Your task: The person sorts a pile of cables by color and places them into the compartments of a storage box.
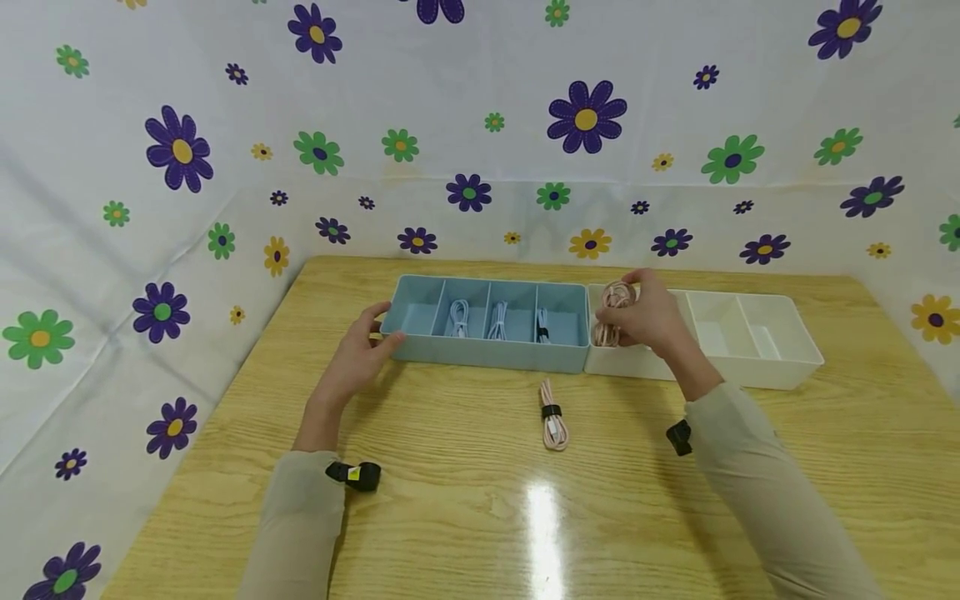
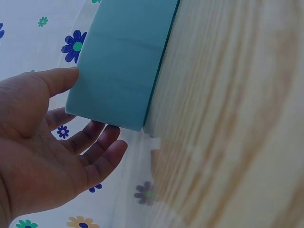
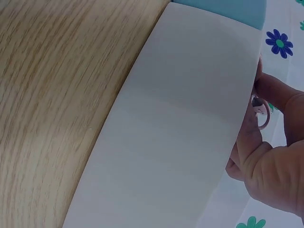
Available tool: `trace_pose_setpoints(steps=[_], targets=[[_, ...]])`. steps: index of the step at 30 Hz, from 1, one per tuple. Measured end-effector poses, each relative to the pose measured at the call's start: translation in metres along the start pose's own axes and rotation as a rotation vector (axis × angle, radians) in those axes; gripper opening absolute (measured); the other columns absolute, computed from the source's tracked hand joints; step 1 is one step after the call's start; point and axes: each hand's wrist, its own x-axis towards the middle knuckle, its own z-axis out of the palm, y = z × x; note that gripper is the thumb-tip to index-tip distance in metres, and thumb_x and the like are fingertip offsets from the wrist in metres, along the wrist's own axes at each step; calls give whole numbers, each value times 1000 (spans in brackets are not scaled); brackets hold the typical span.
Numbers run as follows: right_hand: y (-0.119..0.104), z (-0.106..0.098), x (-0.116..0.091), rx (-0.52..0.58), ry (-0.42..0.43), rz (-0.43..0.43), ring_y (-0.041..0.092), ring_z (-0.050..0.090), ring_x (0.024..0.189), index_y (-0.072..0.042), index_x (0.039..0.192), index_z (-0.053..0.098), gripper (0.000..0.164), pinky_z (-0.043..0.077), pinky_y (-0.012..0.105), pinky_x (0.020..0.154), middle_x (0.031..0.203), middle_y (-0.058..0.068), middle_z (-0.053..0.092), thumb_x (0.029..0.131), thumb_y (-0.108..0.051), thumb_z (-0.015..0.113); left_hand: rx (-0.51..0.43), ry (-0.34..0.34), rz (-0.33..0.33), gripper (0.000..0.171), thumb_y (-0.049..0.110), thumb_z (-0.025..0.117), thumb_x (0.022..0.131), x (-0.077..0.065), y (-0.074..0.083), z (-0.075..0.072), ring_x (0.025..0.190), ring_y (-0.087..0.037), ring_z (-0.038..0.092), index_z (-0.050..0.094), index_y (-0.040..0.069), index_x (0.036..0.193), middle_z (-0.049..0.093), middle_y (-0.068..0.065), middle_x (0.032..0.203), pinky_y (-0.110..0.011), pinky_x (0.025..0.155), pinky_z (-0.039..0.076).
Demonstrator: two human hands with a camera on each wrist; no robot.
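A light-blue divided box (image 1: 487, 352) and a white divided box (image 1: 765, 373) stand end to end on the table. My left hand (image 1: 357, 350) rests at the left end of the blue box, its thumb (image 2: 64, 80) at the front rim and its fingers loosely bent by the end wall. My right hand (image 1: 648, 315) pinches a coiled pink cable (image 1: 617, 297) at the leftmost compartment of the white box; the front wall partly hides it in the right wrist view. Another pink cable (image 1: 553, 421), tied with a black strap, lies on the table before the boxes.
Coiled pale-blue cables (image 1: 460, 318) lie in several compartments of the blue box, one with a black strap. The wooden table (image 1: 450, 433) meets a flower-printed cloth (image 1: 495, 92) behind the boxes and at the left.
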Motion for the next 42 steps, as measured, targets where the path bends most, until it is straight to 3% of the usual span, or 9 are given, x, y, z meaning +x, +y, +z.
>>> trace_pose_setpoints(steps=[7, 11, 15, 21, 29, 36, 39, 42], targets=[[-3, 6, 3, -166, -25, -49, 23, 65, 69, 2, 151, 34, 70, 55, 33, 62, 126, 30, 55, 94, -22, 67, 10, 6, 3, 64, 28, 51, 105, -1, -1, -1, 120, -43, 47, 20, 9, 158, 39, -28, 142, -56, 100, 41], [-3, 9, 3, -239, -33, -54, 33, 63, 92, 3, 149, 37, 67, 55, 44, 76, 138, 30, 49, 95, -23, 66, 12, 3, 8, 64, 28, 51, 105, 0, -1, 0, 120, -43, 47, 20, 9, 157, 39, -29, 142, -56, 101, 41], [-3, 10, 2, -273, -40, -59, 44, 51, 122, 5, 148, 37, 67, 47, 56, 96, 145, 30, 43, 95, -23, 66, 16, 9, 13, 63, 27, 51, 105, 2, -1, 1, 119, -42, 48, 22, 9, 157, 40, -28, 142, -56, 101, 41], [0, 12, 5, -302, -39, -56, 46, 49, 124, 6, 148, 35, 67, 44, 57, 100, 142, 32, 45, 95, -20, 64, 10, 5, 27, 63, 27, 52, 105, 5, -2, 2, 119, -41, 48, 23, 9, 157, 41, -26, 141, -55, 103, 40], [-4, 16, 4, -254, -51, -18, 42, 56, 110, 7, 147, 30, 66, 50, 51, 91, 129, 35, 51, 95, -18, 62, 10, 6, 22, 63, 26, 52, 105, 3, -2, 0, 118, -41, 48, 22, 9, 157, 41, -27, 140, -55, 102, 41], [-5, 18, 5, -146, -131, -40, 35, 47, 97, 9, 146, 26, 62, 43, 40, 76, 134, 33, 43, 92, -5, 53, 3, 3, 23, 63, 25, 52, 105, 2, -4, -1, 119, -42, 48, 22, 9, 157, 39, -29, 143, -56, 102, 41], [-3, 17, 7, -46, -178, -22, 34, 43, 104, 9, 149, 22, 63, 41, 38, 77, 141, 32, 36, 92, -3, 46, 4, 3, 26, 63, 26, 52, 105, 2, -4, -1, 120, -42, 49, 22, 9, 157, 39, -28, 143, -56, 103, 41], [0, 15, 9, 66, -244, 16, 38, 36, 129, 6, 155, 13, 61, 43, 45, 97, 155, 27, 21, 102, -16, 37, 3, 4, 27, 62, 26, 52, 105, 2, -4, -2, 120, -43, 49, 22, 9, 157, 39, -28, 143, -56, 103, 41]])
